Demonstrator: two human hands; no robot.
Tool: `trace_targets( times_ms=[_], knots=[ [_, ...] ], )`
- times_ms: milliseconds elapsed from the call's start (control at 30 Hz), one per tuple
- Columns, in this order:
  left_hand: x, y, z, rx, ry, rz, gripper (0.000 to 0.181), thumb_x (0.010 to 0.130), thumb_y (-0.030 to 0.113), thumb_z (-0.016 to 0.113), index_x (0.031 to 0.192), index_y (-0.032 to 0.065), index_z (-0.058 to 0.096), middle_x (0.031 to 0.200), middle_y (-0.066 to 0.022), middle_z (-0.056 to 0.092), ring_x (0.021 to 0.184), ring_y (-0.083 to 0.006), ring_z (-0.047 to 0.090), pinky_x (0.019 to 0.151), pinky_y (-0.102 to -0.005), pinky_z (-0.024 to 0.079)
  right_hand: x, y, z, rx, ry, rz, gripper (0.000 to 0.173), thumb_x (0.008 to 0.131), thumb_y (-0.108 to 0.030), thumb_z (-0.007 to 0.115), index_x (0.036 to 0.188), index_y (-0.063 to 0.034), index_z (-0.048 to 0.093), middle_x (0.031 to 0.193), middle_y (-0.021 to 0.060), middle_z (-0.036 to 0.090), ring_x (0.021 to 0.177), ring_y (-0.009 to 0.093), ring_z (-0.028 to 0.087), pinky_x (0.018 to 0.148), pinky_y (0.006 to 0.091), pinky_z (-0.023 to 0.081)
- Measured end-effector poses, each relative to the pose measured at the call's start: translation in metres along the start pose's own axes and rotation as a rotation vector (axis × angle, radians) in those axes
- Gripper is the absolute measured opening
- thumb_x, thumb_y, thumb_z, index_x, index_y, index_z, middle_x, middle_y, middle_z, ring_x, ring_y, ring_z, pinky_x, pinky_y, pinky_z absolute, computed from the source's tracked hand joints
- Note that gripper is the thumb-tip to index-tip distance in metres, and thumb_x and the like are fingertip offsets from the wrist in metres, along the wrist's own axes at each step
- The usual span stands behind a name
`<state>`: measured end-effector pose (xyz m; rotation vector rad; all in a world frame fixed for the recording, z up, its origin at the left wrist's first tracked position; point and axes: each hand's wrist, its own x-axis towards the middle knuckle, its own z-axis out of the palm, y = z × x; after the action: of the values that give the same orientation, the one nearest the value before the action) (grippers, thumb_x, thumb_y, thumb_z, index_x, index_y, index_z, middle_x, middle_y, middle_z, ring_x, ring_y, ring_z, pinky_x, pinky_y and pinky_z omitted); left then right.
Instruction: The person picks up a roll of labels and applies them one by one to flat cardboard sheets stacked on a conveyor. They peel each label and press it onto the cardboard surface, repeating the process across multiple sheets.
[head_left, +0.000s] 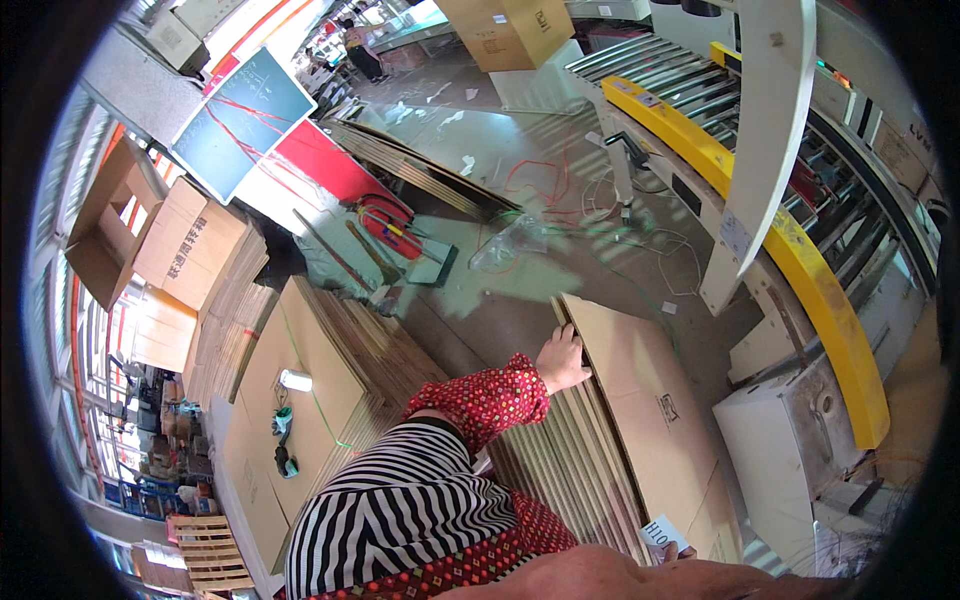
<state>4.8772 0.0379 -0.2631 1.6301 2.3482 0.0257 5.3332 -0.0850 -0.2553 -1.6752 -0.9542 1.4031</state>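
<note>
My left hand, coming out of a red patterned sleeve, has its fingers curled over the upper edge of a flattened cardboard carton. This carton leans at the outer side of a row of several flattened cartons standing on edge. Near the bottom, the fingers of my right hand hold a white paper sheet with writing on it against the lower end of the carton. Most of my right hand is hidden. A dark gap shows between the outer carton and the row.
Stacked flat cartons carry gloves and a white roll. A roller conveyor with a yellow guard stands right. Loose straps, plastic film and a dustpan lie beyond. Another person stands far off.
</note>
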Motion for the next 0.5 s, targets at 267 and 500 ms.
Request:
trace_targets(
  times_ms=[267,500],
  knots=[
    [-0.002,-0.005,0.000,-0.019,0.055,0.026,0.071,0.074,0.035,0.084,0.128,-0.0042,0.061,0.136,-0.0233,0.052,0.131,-0.0409,0.049,0.107,-0.0477,0.049,-0.013,-0.002,0.000,0.005,0.030,-0.009,0.013,0.103,-0.014,0.065,0.111,-0.0078,0.058,0.104,0.0022,0.063,0.089,0.011,0.056,0.084,0.0263,0.046],
    [-0.003,-0.006,-0.002,0.000,-0.003,-0.019,0.072,0.074,0.036,0.084,0.129,-0.0043,0.061,0.138,-0.0234,0.052,0.132,-0.0418,0.048,0.108,-0.0486,0.048,-0.026,0.001,-0.007,0.014,0.055,-0.013,0.013,0.103,-0.014,0.065,0.111,-0.0080,0.058,0.105,0.0021,0.063,0.089,0.011,0.056,0.084,0.0261,0.046]
  ],
)
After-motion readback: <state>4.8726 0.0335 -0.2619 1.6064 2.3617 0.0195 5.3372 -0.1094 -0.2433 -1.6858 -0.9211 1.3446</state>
